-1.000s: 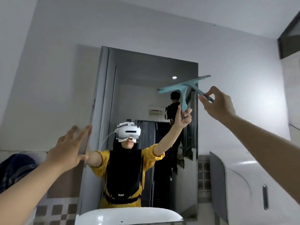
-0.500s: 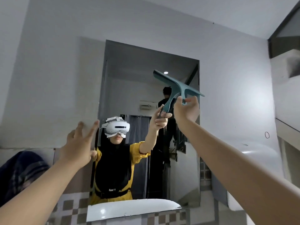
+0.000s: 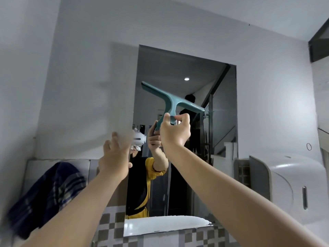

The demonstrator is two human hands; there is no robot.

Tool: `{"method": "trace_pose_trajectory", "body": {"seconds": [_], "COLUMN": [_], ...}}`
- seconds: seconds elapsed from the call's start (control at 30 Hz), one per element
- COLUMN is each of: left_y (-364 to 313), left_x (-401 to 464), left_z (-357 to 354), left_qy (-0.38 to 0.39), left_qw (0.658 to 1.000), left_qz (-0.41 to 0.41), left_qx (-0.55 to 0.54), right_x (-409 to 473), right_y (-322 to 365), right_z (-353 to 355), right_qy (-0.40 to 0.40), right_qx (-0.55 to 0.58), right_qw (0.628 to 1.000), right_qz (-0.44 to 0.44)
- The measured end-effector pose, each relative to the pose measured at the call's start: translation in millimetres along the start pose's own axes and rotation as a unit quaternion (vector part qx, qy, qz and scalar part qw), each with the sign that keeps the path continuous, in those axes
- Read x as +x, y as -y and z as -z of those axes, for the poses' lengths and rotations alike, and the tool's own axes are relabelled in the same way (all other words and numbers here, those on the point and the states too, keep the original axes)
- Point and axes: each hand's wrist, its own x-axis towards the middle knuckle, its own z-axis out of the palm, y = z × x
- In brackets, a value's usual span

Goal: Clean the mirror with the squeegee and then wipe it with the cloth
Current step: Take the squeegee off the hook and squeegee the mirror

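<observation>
So the tall rectangular frameless wall mirror point(image 3: 219, 139) takes up the middle of the pale grey wall point(image 3: 80, 68), with loads of bare glass above and to the right of the tool. Right of the mirror's lower edge sits a white plastic dispenser box point(image 3: 288, 184), close to the frame. Off to the left there's a dark blue striped cloth point(image 3: 48, 196) draped low against the wall, well apart from the mirror. The teal T-shaped plastic squeegee point(image 3: 170, 99) is tilted, blade running from upper left down to the right, in front of the upper-middle glass; can't honestly tell if the blade is touching. The right hand point(image 3: 175, 132) is closed around its handle. The left hand point(image 3: 115, 161) is spread open, fingers at the mirror's left edge.
</observation>
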Motion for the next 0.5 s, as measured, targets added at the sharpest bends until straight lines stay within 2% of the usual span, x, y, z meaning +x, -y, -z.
{"method": "trace_pose_trajectory", "body": {"seconds": [0.17, 0.3, 0.5], "left_y": [1, 3, 5], "left_x": [-1, -3, -1], "left_z": [0, 1, 1], "left_qy": [0.006, 0.003, 0.013], "left_qw": [1.000, 1.000, 0.999], "left_qz": [-0.001, -0.011, -0.017], "left_qx": [-0.015, -0.017, -0.042], "right_x": [-25, -21, 20], "right_y": [-9, -17, -27], "right_z": [-16, -7, 45], "right_qy": [0.061, 0.063, 0.086], "right_qx": [-0.053, -0.098, -0.232], "right_qw": [0.995, 0.987, 0.942], "right_qz": [0.064, 0.113, 0.226]}}
